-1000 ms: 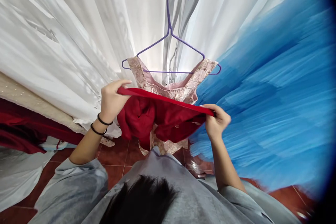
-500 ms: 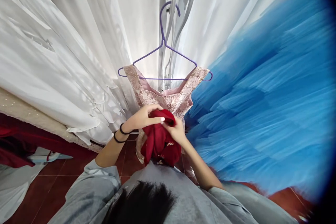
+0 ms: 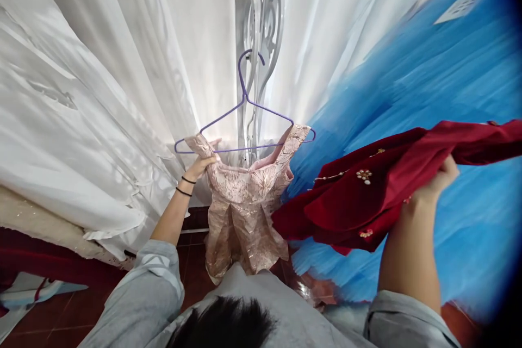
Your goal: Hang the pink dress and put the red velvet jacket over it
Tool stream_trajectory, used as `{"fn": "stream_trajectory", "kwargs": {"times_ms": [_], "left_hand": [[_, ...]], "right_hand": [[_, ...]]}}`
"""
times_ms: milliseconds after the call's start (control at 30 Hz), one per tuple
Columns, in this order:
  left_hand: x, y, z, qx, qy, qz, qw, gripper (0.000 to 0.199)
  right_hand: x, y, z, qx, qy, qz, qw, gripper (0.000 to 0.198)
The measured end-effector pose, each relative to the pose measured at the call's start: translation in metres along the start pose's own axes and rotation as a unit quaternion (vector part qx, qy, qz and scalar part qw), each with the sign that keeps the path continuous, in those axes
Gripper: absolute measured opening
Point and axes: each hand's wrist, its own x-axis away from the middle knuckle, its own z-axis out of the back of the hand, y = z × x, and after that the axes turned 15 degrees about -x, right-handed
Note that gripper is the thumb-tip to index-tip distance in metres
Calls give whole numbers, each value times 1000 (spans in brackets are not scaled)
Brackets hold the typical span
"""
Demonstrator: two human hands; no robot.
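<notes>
A pale pink brocade dress [image 3: 248, 196] hangs by its wide straps on a purple hanger [image 3: 244, 99] in front of me. My left hand [image 3: 204, 163] is closed around the dress's left strap near the neckline, thumb and fingers on either side of the cloth. Out to the right, my right hand [image 3: 442, 176] grips a dark red garment [image 3: 367, 174] with pearl flower trims. One long narrow part of it, like a sleeve, trails off to the right edge, and its lower end hangs beside the dress.
White curtains [image 3: 196, 27] spread behind the hanger, with a white scrolled metal frame [image 3: 267, 22] between them. A large blue tulle gown [image 3: 408, 103] fills the right side. More red and beige cloth lies at the lower left, above a red tiled floor [image 3: 77, 304].
The red garment, bunched in both hands before the dress, has swung out to the right in my right hand. My left hand has let go of it and taken the dress strap.
</notes>
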Motion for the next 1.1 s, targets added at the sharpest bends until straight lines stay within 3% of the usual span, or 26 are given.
{"fn": "stream_trajectory", "kwargs": {"times_ms": [67, 100, 167, 233, 333, 400, 500, 567, 633, 733, 833, 867, 967, 1033, 1100], "left_hand": [[7, 11, -2, 15, -145, 22, 989, 23], [12, 15, -1, 18, -200, 31, 979, 21], [19, 21, 4, 24, -267, 45, 962, 21], [24, 26, 10, 45, -305, 58, 950, 26], [30, 34, 17, 66, -347, 68, 933, 48], [33, 39, 18, 61, -358, 70, 929, 58], [37, 42, 14, 62, -360, 76, 928, 66], [39, 42, 12, 64, -351, 76, 931, 63], [41, 40, 11, 55, -330, 74, 939, 54], [48, 38, 9, 37, -306, 68, 949, 43], [58, 35, 2, 76, -225, 54, 970, 62], [61, 33, -1, 105, -170, 55, 978, 73], [70, 23, -12, 192, -16, 72, 979, 91], [74, 14, -17, 231, 22, 87, 969, 88], [76, 6, -20, 248, 40, 110, 962, 82]], "right_hand": [[-16, 12, -18, 2, -5, -92, 996, 42], [-17, 19, -29, 5, -21, -137, 990, 39], [-7, 35, -55, 47, -88, -207, 973, 28], [18, 51, -82, 89, -205, -294, 929, 14], [71, 67, -121, 126, -405, -377, 824, 15], [112, 71, -147, 133, -504, -419, 744, 21], [175, 77, -188, 117, -612, -512, 591, 33], [212, 85, -215, 98, -645, -553, 519, 30], [243, 95, -237, 81, -641, -564, 514, 21], [274, 110, -257, 68, -599, -568, 560, 11], [294, 118, -265, 47, -539, -580, 609, 11], [298, 119, -266, 38, -532, -589, 607, 11], [308, 118, -267, 6, -565, -600, 567, 7], [310, 117, -267, -8, -587, -587, 557, 6], [309, 115, -269, -13, -583, -576, 573, 5]]}}
